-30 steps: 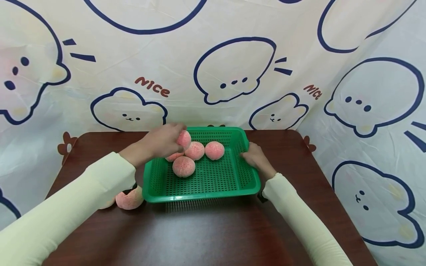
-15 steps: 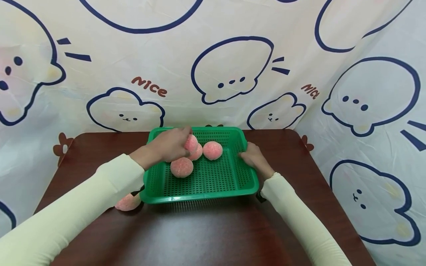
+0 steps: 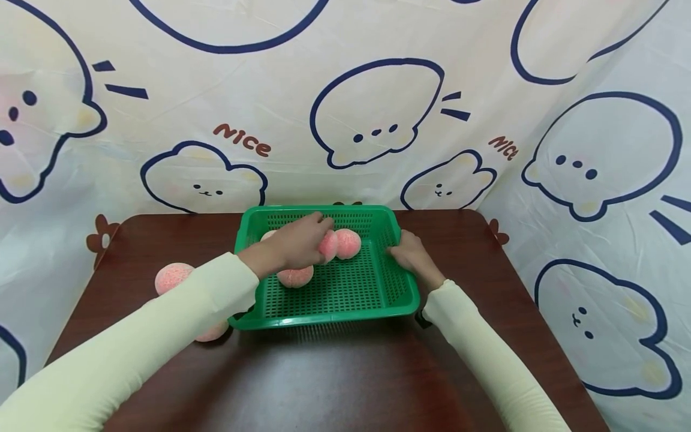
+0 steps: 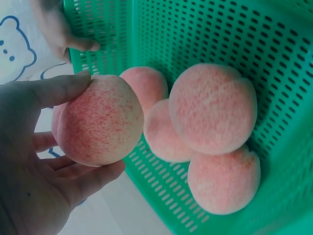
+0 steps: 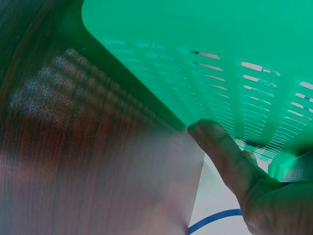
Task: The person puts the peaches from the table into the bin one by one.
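My left hand (image 3: 297,245) is over the green plastic basket (image 3: 329,316), gripping a pink peach (image 4: 100,120) between thumb and fingers. Below and beside it in the basket lie several more peaches (image 4: 213,108), touching one another in the left wrist view. From the head view, my hand partly covers these; one peach (image 3: 349,243) shows just right of the held one. My right hand (image 3: 412,257) grips the basket's right rim, and in the right wrist view its thumb (image 5: 217,147) lies along the perforated wall.
On the brown table (image 3: 345,378), left of the basket, sit a peach (image 3: 173,277) near my sleeve and another peach (image 3: 214,332) partly hidden under my left forearm. A cloth with cartoon bears (image 3: 378,114) hangs behind and at the sides.
My left hand has moved right over the basket, carrying the peach toward the far right of the group. A table peach at left has come into view behind the sleeve. My right hand stays put.
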A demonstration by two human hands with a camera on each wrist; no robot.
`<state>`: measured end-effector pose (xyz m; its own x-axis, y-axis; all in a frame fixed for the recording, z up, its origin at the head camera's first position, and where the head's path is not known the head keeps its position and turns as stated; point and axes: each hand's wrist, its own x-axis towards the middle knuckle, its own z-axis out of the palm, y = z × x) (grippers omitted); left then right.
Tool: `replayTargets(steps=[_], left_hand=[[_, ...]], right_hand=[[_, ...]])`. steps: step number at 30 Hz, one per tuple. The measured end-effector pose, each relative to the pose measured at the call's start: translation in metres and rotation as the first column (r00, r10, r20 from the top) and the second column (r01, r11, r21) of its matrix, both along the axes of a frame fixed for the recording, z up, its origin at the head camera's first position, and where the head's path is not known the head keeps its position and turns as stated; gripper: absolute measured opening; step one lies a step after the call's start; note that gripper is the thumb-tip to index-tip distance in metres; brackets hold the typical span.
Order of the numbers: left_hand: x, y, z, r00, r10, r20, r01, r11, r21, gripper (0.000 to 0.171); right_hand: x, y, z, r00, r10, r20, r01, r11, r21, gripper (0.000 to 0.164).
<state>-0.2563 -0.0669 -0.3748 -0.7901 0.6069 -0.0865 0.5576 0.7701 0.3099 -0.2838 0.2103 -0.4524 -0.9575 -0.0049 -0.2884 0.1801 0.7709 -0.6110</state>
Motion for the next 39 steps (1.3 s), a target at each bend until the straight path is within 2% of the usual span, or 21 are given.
replayTargets(steps=[17,27,35,39], left_hand=[[-0.001,0.013,-0.022,0.996,-0.079,0.048,0.078,0.997,0.014,0.059],[-0.003,0.016,-0.031,0.995,-0.097,0.024,0.097,0.995,-0.002,0.058],[-0.005,0.020,-0.039,0.995,-0.099,0.025,0.099,0.995,0.003,0.052],[-0.006,0.022,-0.041,0.995,-0.096,0.034,0.095,0.995,0.015,0.040]], right_hand=[[-0.002,0.000,-0.002,1.000,-0.010,-0.007,0.010,1.000,0.008,0.044],[-0.004,0.002,-0.004,1.000,-0.009,-0.012,0.010,0.999,0.034,0.042],[-0.004,0.001,-0.005,1.000,-0.020,-0.005,0.020,1.000,0.005,0.041],[-0.004,0.001,-0.005,1.000,-0.019,-0.007,0.019,1.000,0.006,0.039]])
